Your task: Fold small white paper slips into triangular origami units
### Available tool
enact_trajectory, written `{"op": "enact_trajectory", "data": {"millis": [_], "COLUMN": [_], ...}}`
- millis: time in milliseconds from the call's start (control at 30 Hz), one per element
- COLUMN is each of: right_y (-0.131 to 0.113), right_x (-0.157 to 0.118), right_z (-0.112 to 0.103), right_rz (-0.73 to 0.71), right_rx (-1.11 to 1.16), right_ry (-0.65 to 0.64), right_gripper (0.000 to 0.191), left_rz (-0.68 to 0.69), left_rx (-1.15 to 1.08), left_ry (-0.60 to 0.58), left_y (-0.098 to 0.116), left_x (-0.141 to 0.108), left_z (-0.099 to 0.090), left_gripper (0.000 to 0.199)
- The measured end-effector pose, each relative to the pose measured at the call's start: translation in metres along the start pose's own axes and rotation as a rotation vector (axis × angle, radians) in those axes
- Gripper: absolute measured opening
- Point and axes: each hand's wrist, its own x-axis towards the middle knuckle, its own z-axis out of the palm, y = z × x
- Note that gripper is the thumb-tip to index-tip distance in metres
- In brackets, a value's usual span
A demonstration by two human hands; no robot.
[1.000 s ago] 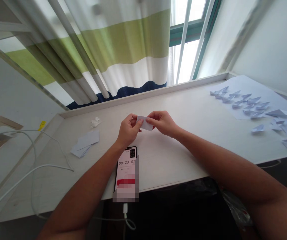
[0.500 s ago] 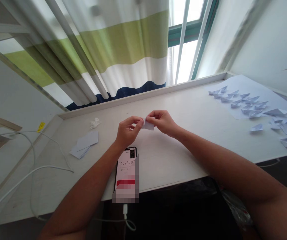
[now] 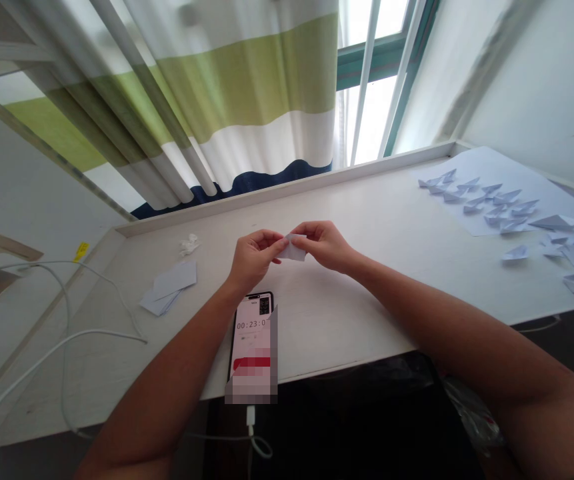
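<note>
A small folded piece of white paper [image 3: 294,249] is held up over the desk between both hands. My left hand [image 3: 253,257] pinches its left side between thumb and fingers. On the other side, my right hand [image 3: 327,245] grips it with the thumb in front. A crease shows on the face turned toward me; the back of the paper is hidden. Below my left wrist a phone [image 3: 253,330] lies on the desk with a running timer, its lower part blurred out. Left of that hand rests a small stack of paper slips [image 3: 174,283].
Several folded paper boats [image 3: 497,200] stand on and around a large white sheet [image 3: 487,160] at the desk's right. A crumpled paper [image 3: 189,245] sits above the slips. White cables [image 3: 67,333] cross the left side; a charging cable [image 3: 251,420] hangs at the front edge.
The folded paper has turned and opened out a little, so more of its face shows. Both hands stay in nearly the same place, with their fingers shifted on it.
</note>
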Motion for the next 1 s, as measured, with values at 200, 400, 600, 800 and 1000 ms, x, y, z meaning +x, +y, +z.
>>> {"op": "enact_trajectory", "data": {"millis": [200,400,600,800,1000], "right_y": [-0.0015,0.0016,0.0022,0.0026,-0.0003], "right_x": [-0.0002,0.0005,0.0006,0.0007,-0.0021], "right_z": [0.0000,0.0007,0.0014,0.0024,0.0014], "right_rz": [-0.007,-0.048,-0.038,-0.069,-0.095], "right_rx": [-0.046,-0.022,-0.018,0.030,-0.041], "right_ry": [0.011,0.033,0.018,0.011,-0.019], "right_gripper": [0.021,0.024,0.027,0.028,0.024], "left_rz": [-0.049,-0.063,-0.081,-0.036,-0.002], "left_rx": [-0.020,-0.069,-0.038,-0.024,-0.005], "left_ry": [-0.007,0.001,0.011,0.068,0.074], "left_y": [0.0033,0.0050,0.0021,0.0020,0.0032], "left_x": [-0.0001,0.0007,0.0013,0.0018,0.0015], "left_z": [0.0002,0.0003,-0.0005,-0.0011,-0.0028], "left_gripper": [0.041,0.032,0.029,0.026,0.026]}}
